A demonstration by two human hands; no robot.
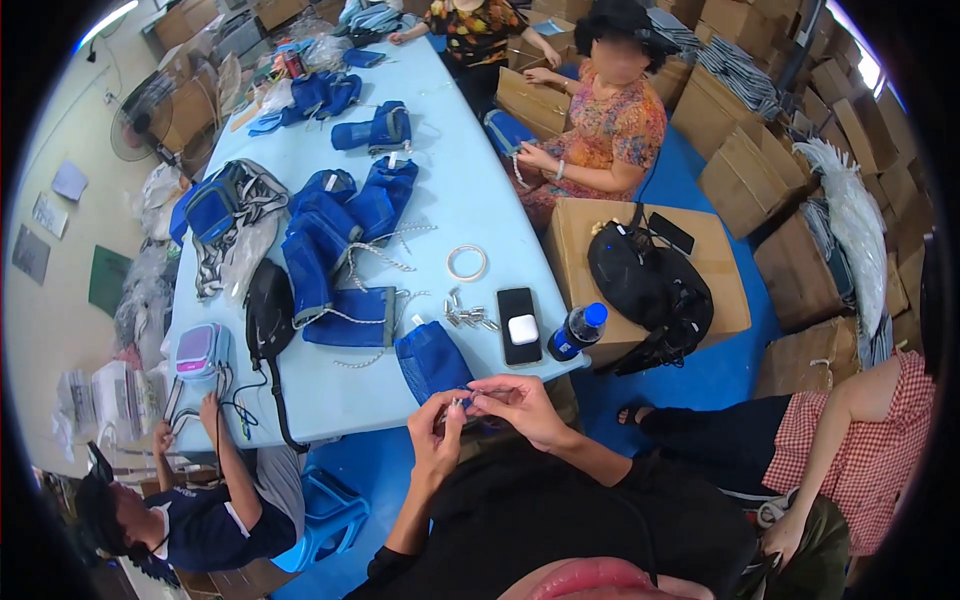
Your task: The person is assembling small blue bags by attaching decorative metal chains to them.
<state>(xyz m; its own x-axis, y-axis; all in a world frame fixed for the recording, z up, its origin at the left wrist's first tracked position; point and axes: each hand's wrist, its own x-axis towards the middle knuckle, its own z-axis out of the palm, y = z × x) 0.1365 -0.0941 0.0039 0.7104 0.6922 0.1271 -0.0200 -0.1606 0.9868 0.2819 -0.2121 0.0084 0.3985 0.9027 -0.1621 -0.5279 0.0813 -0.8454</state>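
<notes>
A blue mesh-like fabric pouch [432, 362] lies at the table's near edge, its lower corner reaching my fingers. My left hand [437, 437] is closed in a pinch at that corner, with a small silvery piece [457, 402] showing at the fingertips. Beside it, my right hand [523, 410] pinches the pouch's corner between thumb and fingers. The fingers partly hide what lies between them. Just beyond the pouch, several small silvery metal pieces [468, 312] lie in a loose pile. Farther off is a pale ring like a tape roll [466, 263].
A phone with a white case on it [520, 328] and a blue-capped bottle [578, 332] stand right of the pouch. More blue pouches with cords [325, 235] cover the table's middle. A black bag [268, 310] lies left. Co-workers sit at both sides; a carton [720, 270] stands right.
</notes>
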